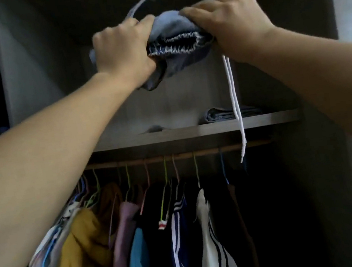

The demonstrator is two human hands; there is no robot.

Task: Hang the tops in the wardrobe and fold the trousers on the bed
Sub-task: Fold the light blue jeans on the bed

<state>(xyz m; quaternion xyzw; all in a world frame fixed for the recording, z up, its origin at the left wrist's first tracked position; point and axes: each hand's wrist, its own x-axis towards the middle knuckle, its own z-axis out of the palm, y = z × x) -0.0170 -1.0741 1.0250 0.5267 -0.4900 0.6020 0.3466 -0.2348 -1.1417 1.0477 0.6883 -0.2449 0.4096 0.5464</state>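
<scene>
- Both arms were up and reaching into the wardrobe, above the shelf; between the two hands sat a bunched blue garment, its elastic waistband gathered and facing the camera
- The left hand was clenched around the garment's left end, fingers curled tight into the cloth; a pale blue strip of fabric stuck up behind it
- The right hand gripped the right end from above, fingers pressed down over the top of the bundle
- A white drawstring dangled from under the right hand, hanging down past the shelf edge to the rail
- On the shelf lay a folded grey-blue garment, just behind the drawstring
- Below, tops hung in a row on coloured hangers: a mustard top, a mauve one, a turquoise one, dark ones with white stripes
</scene>
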